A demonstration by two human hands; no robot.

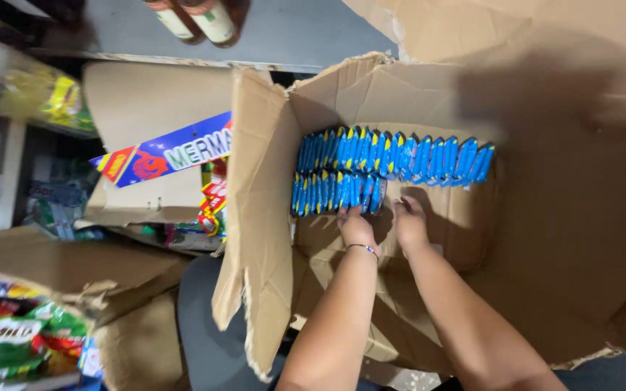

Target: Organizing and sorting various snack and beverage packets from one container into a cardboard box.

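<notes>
Both my hands reach down into a large open cardboard box [262,188]. Inside it stand two rows of thin blue packets: a long upper row [400,153] and a shorter lower row [336,192]. My left hand [357,226], with a thin bracelet on the wrist, rests just below the right end of the lower row, fingers curled toward the packets. Beside it, my right hand [409,223] touches the bare box bottom next to that row's end. Whether either hand grips a packet is hidden by the fingers.
A second cardboard box [146,152] with a blue and red printed strip stands to the left. A box with green and colourful snack packets [16,340] is at the lower left. Two bottles [197,18] stand at the top. Big brown flaps [545,43] rise on the right.
</notes>
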